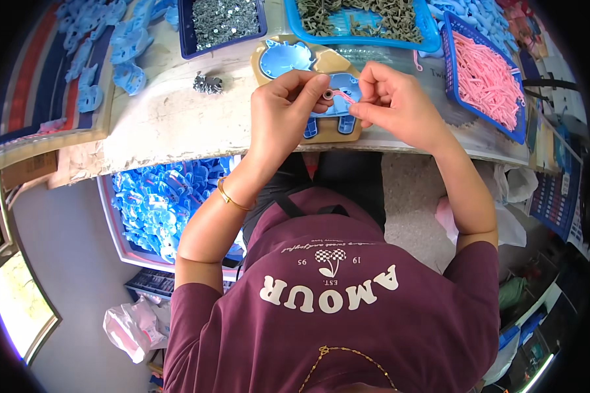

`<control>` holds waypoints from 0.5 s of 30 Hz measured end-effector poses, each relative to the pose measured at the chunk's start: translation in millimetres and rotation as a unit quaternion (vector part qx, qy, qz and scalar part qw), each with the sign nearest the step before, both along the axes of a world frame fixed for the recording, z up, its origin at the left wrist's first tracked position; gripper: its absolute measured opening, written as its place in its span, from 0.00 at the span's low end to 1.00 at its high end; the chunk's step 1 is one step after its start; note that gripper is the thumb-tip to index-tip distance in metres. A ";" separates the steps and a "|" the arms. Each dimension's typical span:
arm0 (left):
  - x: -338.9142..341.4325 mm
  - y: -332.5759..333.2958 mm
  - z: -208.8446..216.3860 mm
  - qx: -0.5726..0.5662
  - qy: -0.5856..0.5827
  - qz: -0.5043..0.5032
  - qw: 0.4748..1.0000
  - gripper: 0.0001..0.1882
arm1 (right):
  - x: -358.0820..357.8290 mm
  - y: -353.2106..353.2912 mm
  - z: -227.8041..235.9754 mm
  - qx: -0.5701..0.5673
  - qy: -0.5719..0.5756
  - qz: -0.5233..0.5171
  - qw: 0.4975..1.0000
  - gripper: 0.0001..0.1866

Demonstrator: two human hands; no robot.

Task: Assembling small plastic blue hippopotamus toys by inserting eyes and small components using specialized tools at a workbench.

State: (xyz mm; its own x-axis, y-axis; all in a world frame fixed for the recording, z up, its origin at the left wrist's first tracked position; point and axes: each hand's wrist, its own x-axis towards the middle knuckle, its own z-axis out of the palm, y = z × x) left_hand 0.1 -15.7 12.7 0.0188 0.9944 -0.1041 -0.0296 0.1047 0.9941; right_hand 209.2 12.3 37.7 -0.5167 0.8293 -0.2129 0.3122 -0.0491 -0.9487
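My left hand (283,108) is closed, thumb and forefinger pinched at a small round part (328,95) with a dark centre. A thin pink plastic strip (343,96) runs from that part to my right hand (400,108), whose thumb and finger grip its other end. Whether the round part is fixed to the strip I cannot tell. Below both hands lies a tan holder (263,69) on the table. A rounded blue plastic shell (285,59) sits in its far left part, and another blue shell (345,123) with leg-like ends is partly hidden under my fingers.
Small metal pieces fill a dark blue tray (189,29); brownish parts lie in a light blue tray (373,40). Pink strips pack a blue basket (519,128) at right. A small dark cluster (207,83) lies left. Blue parts fill a crate (115,226) below the table edge.
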 end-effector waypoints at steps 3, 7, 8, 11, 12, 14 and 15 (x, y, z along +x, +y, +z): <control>-7.6 3.3 -3.0 -0.026 -0.033 -0.027 0.999 0.14 | 1.0 -0.2 4.6 -0.009 0.020 0.021 1.000 0.11; -11.8 4.2 3.1 -0.049 -0.023 -0.074 0.996 0.15 | 3.0 2.3 5.9 0.053 -0.014 0.073 0.996 0.14; -12.5 4.8 4.8 -0.049 -0.024 -0.073 0.996 0.15 | 3.3 2.1 4.8 0.112 -0.038 0.091 0.989 0.15; -17.1 6.5 7.5 -0.046 -0.012 -0.077 0.996 0.15 | -10.8 -2.5 19.3 0.154 -0.070 0.070 0.983 0.09; -17.6 6.5 8.3 -0.041 -0.001 -0.096 0.995 0.15 | -12.2 -2.2 16.7 0.154 -0.070 0.070 0.983 0.09; -19.6 8.2 14.6 -0.037 0.009 -0.113 0.993 0.16 | -15.3 1.4 5.2 0.309 -0.128 0.066 0.940 0.07; -21.6 10.9 21.7 -0.068 0.063 -0.103 0.990 0.16 | -17.7 4.3 1.3 0.308 -0.127 0.069 0.940 0.07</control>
State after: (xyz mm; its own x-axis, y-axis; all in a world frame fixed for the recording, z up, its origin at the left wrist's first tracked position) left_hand -21.5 -4.8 34.4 0.1987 0.9473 -0.2515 0.1303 0.2288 0.9647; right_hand 191.5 16.6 39.0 -0.6251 0.7651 0.1548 0.4962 0.5425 -0.6778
